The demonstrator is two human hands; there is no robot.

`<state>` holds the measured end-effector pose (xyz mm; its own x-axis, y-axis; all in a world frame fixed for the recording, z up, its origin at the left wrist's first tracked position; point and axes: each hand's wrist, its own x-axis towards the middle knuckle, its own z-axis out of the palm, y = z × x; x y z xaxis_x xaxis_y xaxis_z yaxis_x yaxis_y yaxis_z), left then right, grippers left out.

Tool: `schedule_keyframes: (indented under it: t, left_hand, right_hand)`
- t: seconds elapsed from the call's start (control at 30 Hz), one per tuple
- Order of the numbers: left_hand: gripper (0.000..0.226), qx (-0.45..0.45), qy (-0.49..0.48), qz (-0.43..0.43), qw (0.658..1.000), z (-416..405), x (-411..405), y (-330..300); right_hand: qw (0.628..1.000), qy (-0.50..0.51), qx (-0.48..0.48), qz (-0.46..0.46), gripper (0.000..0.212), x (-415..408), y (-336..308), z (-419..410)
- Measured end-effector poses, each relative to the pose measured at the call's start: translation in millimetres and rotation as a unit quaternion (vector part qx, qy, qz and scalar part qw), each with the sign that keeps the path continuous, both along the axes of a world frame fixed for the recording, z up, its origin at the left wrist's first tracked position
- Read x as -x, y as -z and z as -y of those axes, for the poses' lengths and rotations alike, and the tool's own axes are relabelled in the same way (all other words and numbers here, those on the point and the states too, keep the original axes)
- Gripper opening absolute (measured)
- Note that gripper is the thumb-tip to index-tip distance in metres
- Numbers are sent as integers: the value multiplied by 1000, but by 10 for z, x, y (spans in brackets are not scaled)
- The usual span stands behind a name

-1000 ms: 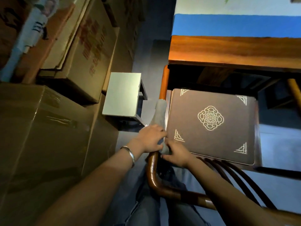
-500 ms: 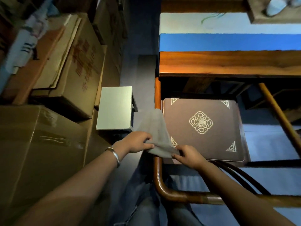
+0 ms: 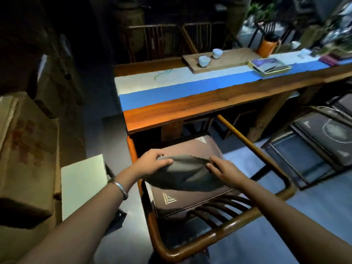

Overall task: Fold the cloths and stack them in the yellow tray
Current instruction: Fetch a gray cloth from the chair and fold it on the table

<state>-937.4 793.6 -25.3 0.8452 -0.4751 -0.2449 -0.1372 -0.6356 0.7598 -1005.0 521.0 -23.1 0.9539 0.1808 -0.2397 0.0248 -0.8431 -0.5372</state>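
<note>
Over the brown seat cushion (image 3: 207, 149) of the wooden chair (image 3: 247, 212) in front of me, I hold a grey cloth (image 3: 182, 174) stretched between both hands. My left hand (image 3: 152, 162) grips the cloth's left upper corner, fingers curled over the top edge, thumb underneath. My right hand (image 3: 224, 170) holds the right upper corner, fingers bent around the fabric's edge. The cloth sags between them in soft folds and hangs down toward me, covering the middle of the cushion; whether its lower edge rests on the cushion I cannot tell. A silver bangle (image 3: 119, 187) sits on my left wrist.

The cushion has pale corner patterns, one showing near me at the left and one at the far side. The chair's curved back rail and dark spindles lie close to me, below my forearms.

Just beyond the chair stands a long wooden desk (image 3: 190, 109) with a blue and white runner (image 3: 171, 88) along its top. On the far part of the desk lies a wooden board (image 3: 228, 60) with two pale cups (image 3: 204, 60) on it. To the right of the board sits a yellow tray (image 3: 269, 66) holding something dark and flat, well apart from the cloth. An orange container (image 3: 267, 45) stands behind it.

To my left are stacked cardboard boxes (image 3: 26, 149) and a pale flat-topped stool (image 3: 82, 185). At the far right, dark framed panels (image 3: 314, 149) lean near the floor.
</note>
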Motion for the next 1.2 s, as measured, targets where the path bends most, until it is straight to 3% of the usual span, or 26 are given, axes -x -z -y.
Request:
schedule_keyframes:
  t: [0.27,0.47,0.63,0.77,1.07,1.2]
  left_hand:
    - [32,49,63,2,997,1463,-204,-430]
    - [33,91,44,11,995,2869,-265,-709]
    - [44,110,-3,19,994,4073,-395,-859]
    - [46,104,-61,43,992,4716,-509,-857]
    - [40,87,-94,22,992,5459,-1143,-774]
    - [43,72,-93,41,992,5651,-1719,-736]
  right_hand:
    - [987,138,28,76,31,253,-623,1384]
    - [948,269,-51,163,26,370,-787,2409]
    - [943,263,-53,196,35,254,-1022,3309]
    - [940,260,-55,212,22,124,-1130,3977]
    - [953,221,-5,208,16,-746,-1085,4980]
    - [957,217,-5,193,24,-1414,-946,5386]
